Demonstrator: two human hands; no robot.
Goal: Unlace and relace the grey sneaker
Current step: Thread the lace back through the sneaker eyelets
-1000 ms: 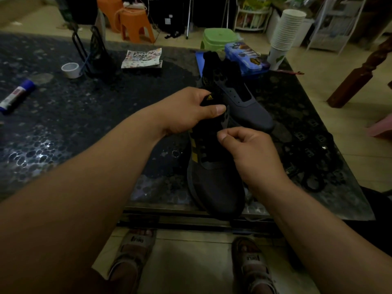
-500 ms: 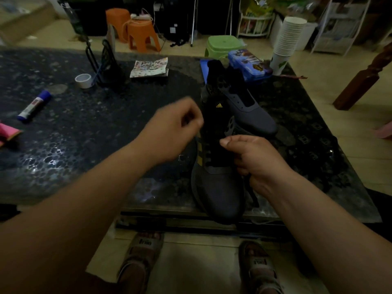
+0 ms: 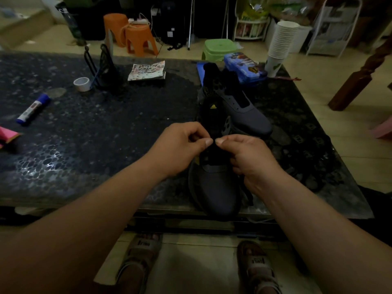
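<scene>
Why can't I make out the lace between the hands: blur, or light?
Head view: dim light, not blur; the left hand and right hand are sharp, but the black lace merges with the dark tongue of the grey sneaker; glare speckles the table at left.

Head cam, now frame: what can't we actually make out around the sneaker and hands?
- What the left hand and right hand pinch: head view, covered by their own curled fingers, black on black.
- Eyelets of the sneaker: head view, hidden under both hands.
- Path of the lace: head view, only a strand below the right hand shows.
- A pink thing: head view, cut off by the left edge.
</scene>
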